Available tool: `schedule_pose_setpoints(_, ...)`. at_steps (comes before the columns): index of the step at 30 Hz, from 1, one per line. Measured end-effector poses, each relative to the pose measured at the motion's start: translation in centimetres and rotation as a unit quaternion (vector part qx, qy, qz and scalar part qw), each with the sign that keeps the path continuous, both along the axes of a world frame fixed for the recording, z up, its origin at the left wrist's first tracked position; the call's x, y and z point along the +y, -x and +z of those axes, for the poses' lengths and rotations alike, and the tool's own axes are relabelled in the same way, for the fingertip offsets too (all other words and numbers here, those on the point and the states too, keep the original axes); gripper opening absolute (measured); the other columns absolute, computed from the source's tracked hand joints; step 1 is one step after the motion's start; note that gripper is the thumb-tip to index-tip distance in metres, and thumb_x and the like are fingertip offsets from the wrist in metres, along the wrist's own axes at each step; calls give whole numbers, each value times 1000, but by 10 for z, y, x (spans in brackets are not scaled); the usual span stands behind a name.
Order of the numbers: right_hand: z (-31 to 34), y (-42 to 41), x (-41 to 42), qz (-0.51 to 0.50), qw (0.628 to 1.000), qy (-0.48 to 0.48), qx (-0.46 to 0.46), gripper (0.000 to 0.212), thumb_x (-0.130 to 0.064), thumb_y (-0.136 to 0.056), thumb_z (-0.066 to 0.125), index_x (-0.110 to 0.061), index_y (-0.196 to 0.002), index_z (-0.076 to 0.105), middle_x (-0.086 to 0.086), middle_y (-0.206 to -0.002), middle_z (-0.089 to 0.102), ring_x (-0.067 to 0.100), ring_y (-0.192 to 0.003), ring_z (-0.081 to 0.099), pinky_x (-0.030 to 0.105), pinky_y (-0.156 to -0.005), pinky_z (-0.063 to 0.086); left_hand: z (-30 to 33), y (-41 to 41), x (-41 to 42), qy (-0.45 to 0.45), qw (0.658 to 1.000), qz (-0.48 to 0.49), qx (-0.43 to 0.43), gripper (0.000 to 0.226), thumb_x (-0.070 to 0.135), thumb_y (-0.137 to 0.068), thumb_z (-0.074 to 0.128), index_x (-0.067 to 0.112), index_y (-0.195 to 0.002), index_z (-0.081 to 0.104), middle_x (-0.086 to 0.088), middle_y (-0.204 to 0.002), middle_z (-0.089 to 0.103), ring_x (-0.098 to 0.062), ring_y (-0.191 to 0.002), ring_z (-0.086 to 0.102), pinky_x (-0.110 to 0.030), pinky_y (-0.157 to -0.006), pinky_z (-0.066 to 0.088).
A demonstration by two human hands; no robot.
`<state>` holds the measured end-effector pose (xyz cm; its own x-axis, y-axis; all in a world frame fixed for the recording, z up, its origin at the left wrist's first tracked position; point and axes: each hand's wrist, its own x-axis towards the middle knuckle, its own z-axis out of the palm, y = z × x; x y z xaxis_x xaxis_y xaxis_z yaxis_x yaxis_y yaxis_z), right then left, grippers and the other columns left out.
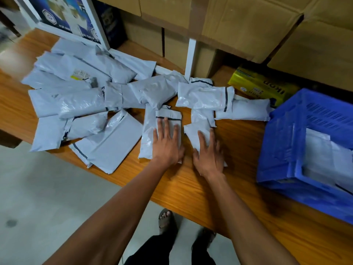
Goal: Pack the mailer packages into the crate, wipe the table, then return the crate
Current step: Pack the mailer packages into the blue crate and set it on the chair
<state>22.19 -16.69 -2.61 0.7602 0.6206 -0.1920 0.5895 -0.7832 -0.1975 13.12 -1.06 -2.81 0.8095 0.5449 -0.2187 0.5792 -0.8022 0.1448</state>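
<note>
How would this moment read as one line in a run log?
stage: packing | left hand: flat on mailer | right hand: flat on second mailer | crate: partly filled | table: unwiped

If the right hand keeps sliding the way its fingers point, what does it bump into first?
Probably the mailer package with the black strip, lying just past the small package the right hand rests on. Depth is hard to judge, so that is a best guess.

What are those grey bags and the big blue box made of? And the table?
The mailer packages look like thin, glossy plastic film: they crinkle and shine. The blue crate seems to be hard moulded plastic, with slotted walls. The table looks like varnished wood, showing grain, though it could be laminate.
</note>
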Motion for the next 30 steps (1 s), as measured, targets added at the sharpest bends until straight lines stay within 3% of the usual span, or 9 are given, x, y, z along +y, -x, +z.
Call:
schedule_pose_setpoints(2,-1,5,-11,-22,1000,5,-16,77,-52,-102,50,-30,-165,10,14,-174,-6,45,-152,21,64,-113,41,3,7,-13,2,1000,-2,0,93,64,-98,44,18,-170,6,-22,-173,-22,-44,-157,-29,-65,-129,5)
schedule_pose_setpoints(5,-3,4,-20,-25,999,-11,-19,78,-55,-99,54,-25,-162,19,14,-175,-11,47,-154,16,66,-113,39,5,14,-30,3,1000,-11,0,90,62,-97,45,23,-169,9,-16,-176,-18,-41,-160,-22,-65,-129,7)
schedule_pose_setpoints(11,-8,-15,-13,50,998,-36,-10,81,-47,-102,54,-43,-167,6,2,-176,-18,41,-160,3,65,-120,32,-11,-4,-15,-10,999,-25,-27,70,67,-103,27,47,-167,7,-7,-177,-19,-45,-159,-20,-67,-127,11)
schedule_pose_setpoints(15,-7,-9,-17,21,999,-24,-10,80,-40,-101,58,-41,-166,13,2,-177,-10,40,-159,9,61,-120,34,-12,3,-30,-20,998,-31,-41,64,58,-104,27,44,-166,18,-11,-178,-2,-44,-162,-9,-66,-124,21)
schedule_pose_setpoints(19,-4,1,-40,-31,999,-23,-12,74,-48,-101,55,-37,-164,18,6,-176,-3,41,-157,15,60,-116,40,-10,17,-69,2,995,-62,-78,65,56,-107,33,38,-168,16,-12,-178,6,-39,-163,-1,-65,-124,26)
schedule_pose_setpoints(22,-4,-1,-58,-39,999,-22,-4,77,-61,-102,46,-39,-167,10,5,-177,-7,40,-160,9,61,-119,32,-15,18,-81,3,994,-71,-84,69,67,-107,25,41,-169,8,-11,-178,3,-39,-164,-4,-61,-125,23)
schedule_pose_setpoints(24,-5,-4,-66,-24,999,-21,-15,81,-60,-103,45,-43,-167,-1,4,-177,-13,38,-161,6,60,-121,28,-18,14,-83,-9,995,-67,-73,72,71,-106,23,42,-169,4,-11,-178,-2,-41,-163,-8,-60,-126,19)
schedule_pose_setpoints(30,-1,7,-79,-14,998,3,-56,82,-42,-101,56,-39,-169,9,9,-177,0,38,-148,34,54,-111,44,-13,15,-99,12,997,-57,-44,68,55,-106,38,39,-168,14,-13,-178,3,-42,-163,-3,-69,-119,29)
